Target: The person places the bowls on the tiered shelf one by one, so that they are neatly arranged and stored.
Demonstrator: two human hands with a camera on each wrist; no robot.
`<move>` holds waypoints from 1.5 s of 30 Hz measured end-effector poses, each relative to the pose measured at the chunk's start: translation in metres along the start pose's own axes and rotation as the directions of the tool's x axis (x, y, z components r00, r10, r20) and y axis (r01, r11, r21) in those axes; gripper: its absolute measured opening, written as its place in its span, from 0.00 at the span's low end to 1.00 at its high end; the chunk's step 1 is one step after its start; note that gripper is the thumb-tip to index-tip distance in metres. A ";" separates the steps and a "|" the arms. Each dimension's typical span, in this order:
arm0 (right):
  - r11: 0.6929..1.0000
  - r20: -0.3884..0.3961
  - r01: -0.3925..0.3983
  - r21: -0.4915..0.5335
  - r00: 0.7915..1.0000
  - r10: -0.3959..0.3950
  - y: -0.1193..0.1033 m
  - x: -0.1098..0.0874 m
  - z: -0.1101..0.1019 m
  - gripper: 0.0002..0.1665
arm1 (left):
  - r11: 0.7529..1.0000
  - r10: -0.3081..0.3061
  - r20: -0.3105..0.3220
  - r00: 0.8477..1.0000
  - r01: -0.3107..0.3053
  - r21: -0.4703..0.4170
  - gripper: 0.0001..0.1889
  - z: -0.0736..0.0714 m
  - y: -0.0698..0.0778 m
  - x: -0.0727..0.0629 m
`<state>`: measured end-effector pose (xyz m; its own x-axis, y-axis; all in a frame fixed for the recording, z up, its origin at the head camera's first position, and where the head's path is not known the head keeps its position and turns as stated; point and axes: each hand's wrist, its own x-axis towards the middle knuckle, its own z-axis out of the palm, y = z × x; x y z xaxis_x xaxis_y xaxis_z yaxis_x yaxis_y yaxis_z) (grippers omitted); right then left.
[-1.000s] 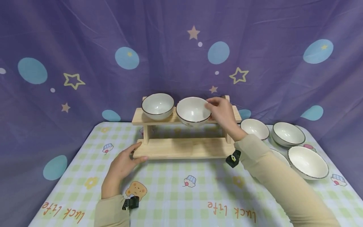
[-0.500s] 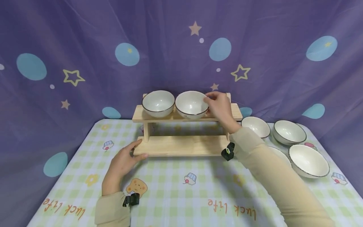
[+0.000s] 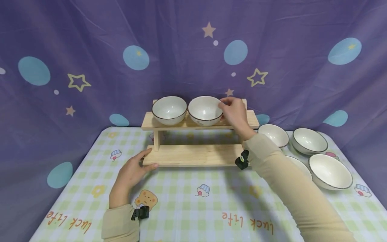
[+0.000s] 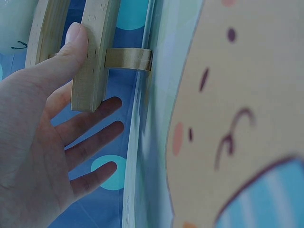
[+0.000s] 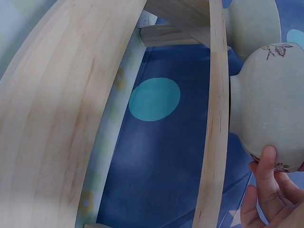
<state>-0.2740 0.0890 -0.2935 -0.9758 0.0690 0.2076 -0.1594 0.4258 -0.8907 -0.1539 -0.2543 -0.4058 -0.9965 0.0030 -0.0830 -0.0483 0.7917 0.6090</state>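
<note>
Wood rack (image 3: 199, 160): my left hand (image 3: 131, 173) pinches the lower board's (image 3: 187, 154) left end, likely bracing it. My right hand (image 3: 235, 112) pinches the white bowl (image 3: 205, 109) by its rim, upright midway between the upper board's (image 3: 252, 118) ends, presumably for control.

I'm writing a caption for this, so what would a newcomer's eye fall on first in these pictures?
Probably the purple, star-printed backdrop, filling the upper half of the head view. Centrally, two dark-rimmed white bowls are side by side at the top of a wooden rack; the right hand grips the right-hand bowl, and the left hand holds the rack's lower left end. Four more bowls stand on the checked tablecloth at the right.
</note>
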 end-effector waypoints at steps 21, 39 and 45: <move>0.999 0.011 -0.016 -0.040 1.000 0.017 0.001 0.001 -0.001 0.18 | 1.000 0.005 -0.001 1.000 -0.005 -0.002 0.47 0.000 0.000 0.001; 0.997 0.107 0.064 -0.049 0.993 -0.058 0.013 -0.010 -0.019 0.25 | 1.000 0.012 -0.001 1.000 -0.012 -0.005 0.47 0.001 -0.002 0.000; 0.993 0.130 0.111 -0.030 0.986 -0.106 0.009 -0.019 -0.035 0.26 | 1.000 0.009 -0.002 1.000 -0.009 -0.005 0.48 0.001 -0.003 0.000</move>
<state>-0.2517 0.1235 -0.2915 -0.9644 -0.0948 0.2467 -0.2623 0.4582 -0.8493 -0.1538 -0.2559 -0.4083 -0.9971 0.0094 -0.0761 -0.0394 0.7886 0.6136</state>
